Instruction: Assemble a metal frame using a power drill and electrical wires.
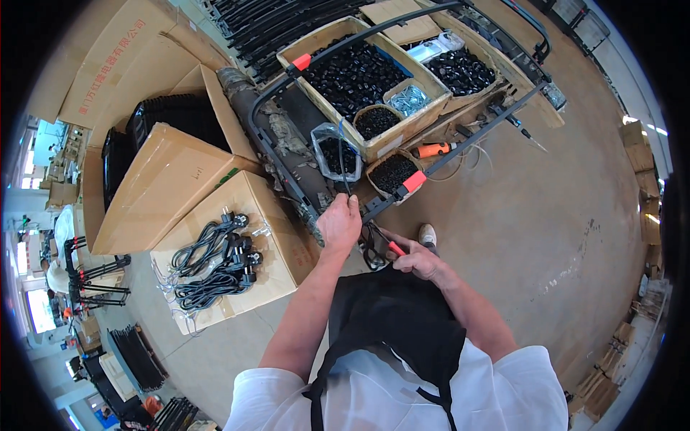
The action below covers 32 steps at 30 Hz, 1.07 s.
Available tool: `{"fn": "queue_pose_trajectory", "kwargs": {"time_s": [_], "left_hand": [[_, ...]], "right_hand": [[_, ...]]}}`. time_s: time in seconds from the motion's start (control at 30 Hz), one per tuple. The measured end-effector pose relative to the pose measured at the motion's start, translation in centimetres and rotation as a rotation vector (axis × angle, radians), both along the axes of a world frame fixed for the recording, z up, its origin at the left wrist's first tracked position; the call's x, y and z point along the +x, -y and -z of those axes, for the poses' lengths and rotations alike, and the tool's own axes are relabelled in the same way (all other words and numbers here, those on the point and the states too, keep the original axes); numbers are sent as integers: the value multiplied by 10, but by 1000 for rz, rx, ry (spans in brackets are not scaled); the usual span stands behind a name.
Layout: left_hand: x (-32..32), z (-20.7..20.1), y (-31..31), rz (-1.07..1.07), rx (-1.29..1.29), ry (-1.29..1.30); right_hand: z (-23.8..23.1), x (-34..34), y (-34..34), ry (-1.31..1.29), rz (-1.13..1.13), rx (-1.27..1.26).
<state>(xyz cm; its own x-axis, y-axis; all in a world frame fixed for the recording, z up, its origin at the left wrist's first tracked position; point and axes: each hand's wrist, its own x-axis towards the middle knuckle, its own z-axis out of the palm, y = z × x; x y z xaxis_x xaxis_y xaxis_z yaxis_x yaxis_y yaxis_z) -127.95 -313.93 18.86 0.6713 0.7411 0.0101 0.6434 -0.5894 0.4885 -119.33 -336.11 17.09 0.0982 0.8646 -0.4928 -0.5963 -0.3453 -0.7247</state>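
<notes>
Factory assembly floor / workshop. Evidence: bare concrete floor (546,215), stained and scuffed. Open cardboard boxes (359,72) full of small black parts, one tray of metal hardware (410,99). Closed carton (237,251) with bundled black power cords (215,262) on top. Stacks of black metal frames (273,25) at the back, more flat cartons (108,65) along the wall. Orange-handled power tool (435,150) on the floor.

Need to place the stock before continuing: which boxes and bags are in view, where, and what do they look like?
Closed brown carton, left of left hand, black cords on top.
Open brown carton, further left.
Clear plastic bag, above the hand, black parts inside.
Long open box, top, black parts.
</notes>
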Motion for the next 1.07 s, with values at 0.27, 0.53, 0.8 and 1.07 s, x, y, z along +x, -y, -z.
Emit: {"fn": "queue_pose_trajectory", "kwargs": {"time_s": [0.27, 0.53, 0.8, 1.07], "left_hand": [[2, 0, -1, -48, -73, -33], [5, -3, 4, -72, -48, -27], [9, -2, -6, -165, -50, -2], [-6, -6, -26, -199, 9, 10]], "right_hand": [[-22, 13, -8, 1094, -414, -366], [17, 35, 10, 1023, -390, -679], [178, 39, -76, 854, -29, -471], [180, 29, -133, -488, 609, -199]]}}
